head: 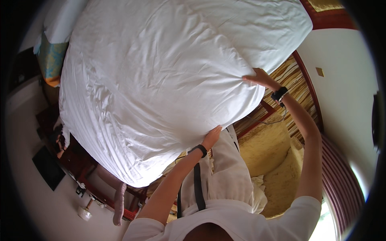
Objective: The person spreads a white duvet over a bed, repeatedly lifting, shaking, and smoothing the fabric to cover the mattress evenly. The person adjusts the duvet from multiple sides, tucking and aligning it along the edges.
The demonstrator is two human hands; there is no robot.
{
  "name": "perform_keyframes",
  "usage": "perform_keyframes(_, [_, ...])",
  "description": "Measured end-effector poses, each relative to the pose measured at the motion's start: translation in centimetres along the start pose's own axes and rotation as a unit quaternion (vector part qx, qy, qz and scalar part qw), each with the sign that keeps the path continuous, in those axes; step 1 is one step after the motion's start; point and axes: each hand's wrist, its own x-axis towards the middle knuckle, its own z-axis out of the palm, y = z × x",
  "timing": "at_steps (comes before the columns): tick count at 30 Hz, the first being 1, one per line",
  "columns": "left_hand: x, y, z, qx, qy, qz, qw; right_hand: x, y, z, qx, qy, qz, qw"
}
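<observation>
A broad white bed sheet covers the bed in front of me and hangs over its near edge. My right hand grips the sheet at the bed's right side, and creases fan out from the fingers. Lower down and closer to my body, my left hand holds the sheet's near edge, its fingertips partly hidden by the cloth. Wrinkles run thickly along the sheet's left side. Each wrist wears a dark band.
A yellow plush-covered seat stands close at my right, with a thin cable above it. A striped curtain hangs at the far right. Patterned blue and orange fabric lies beyond the bed's left side. A dark flat screen is at the left wall.
</observation>
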Motion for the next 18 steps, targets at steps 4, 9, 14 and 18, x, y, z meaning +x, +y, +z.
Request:
perform_keyframes(4, [0.5,-1.4,-3.6,0.208,-0.282,0.241,0.905,-1.3,2.1,-1.2,0.053,0.045,-0.070,0.995])
perform_keyframes(9, [0.5,1.9,-1.1,0.041,-0.334,0.231,0.913,-1.4,8.8,2.6,0.080,0.317,-0.080,0.942])
perform_keyframes(14, [-0.1,-3.0,-7.4,-0.331,0.066,0.120,0.934,-1.6,11.8,8.1,-0.006,0.465,-0.127,0.876])
perform_keyframes(18, [3.2,-13.4,-13.1,-0.357,0.142,-0.124,0.915,-3.3,8.6,4.3,-0.100,0.399,-0.202,0.889])
